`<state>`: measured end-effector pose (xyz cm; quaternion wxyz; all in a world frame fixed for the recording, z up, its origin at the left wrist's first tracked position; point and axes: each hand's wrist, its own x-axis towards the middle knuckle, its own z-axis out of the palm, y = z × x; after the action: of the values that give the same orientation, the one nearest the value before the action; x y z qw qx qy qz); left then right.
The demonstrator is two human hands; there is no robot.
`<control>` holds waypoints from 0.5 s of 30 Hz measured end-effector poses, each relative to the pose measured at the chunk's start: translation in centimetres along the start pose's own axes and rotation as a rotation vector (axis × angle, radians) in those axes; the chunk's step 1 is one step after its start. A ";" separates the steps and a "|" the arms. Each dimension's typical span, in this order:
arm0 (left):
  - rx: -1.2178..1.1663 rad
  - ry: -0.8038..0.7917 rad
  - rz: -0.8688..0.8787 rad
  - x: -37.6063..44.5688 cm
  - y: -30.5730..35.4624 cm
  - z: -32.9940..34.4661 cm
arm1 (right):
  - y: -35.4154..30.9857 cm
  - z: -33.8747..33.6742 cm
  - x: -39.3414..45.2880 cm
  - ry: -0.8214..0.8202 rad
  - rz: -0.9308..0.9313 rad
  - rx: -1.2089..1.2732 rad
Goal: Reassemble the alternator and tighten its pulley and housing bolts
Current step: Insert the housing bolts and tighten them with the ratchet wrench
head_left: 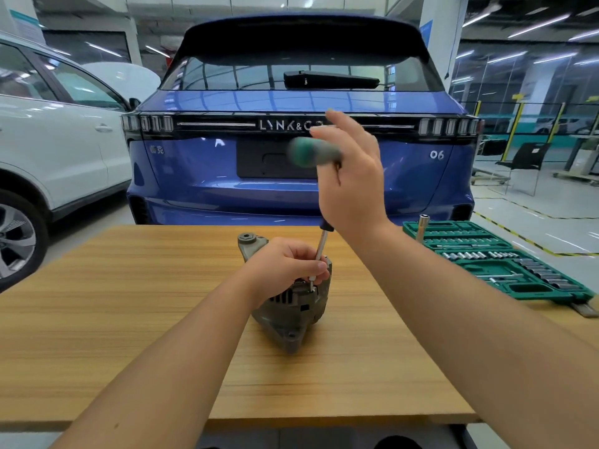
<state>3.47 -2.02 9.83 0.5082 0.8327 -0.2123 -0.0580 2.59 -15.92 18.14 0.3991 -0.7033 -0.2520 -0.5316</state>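
I'm on a housing bolt: the alternator (291,303) stands at centre frame on the wooden table (129,319), my left hand (285,267) curled over its top, fingertips pinching the shaft of the screwdriver (321,251) near the tip. My right hand (350,176) sits on the blurred handle, fingers seemingly half-spread, mid-twist. Next I must keep the tip seated and turn squarely. A green socket set (505,264) lies at right; a blue car (301,102) fills the upper frame
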 end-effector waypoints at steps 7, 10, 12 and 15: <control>-0.008 -0.001 0.011 -0.1 0.0 -0.1 | -0.4 -1.2 1.1 -0.399 -0.111 -0.170; 0.005 0.000 0.012 -0.2 0.1 -0.2 | -0.9 -1.5 1.1 -0.483 -0.100 -0.158; 0.001 -0.002 0.016 -0.3 0.0 -0.2 | -1.2 -1.4 1.2 -0.485 -0.121 -0.177; -0.006 -0.005 0.019 -0.4 0.0 -0.3 | -1.6 -1.4 1.5 -0.532 -0.128 -0.228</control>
<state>3.24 -1.63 9.87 0.5106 0.8290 -0.2212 -0.0559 1.09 -16.29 20.16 0.2032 -0.8410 -0.3301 -0.3774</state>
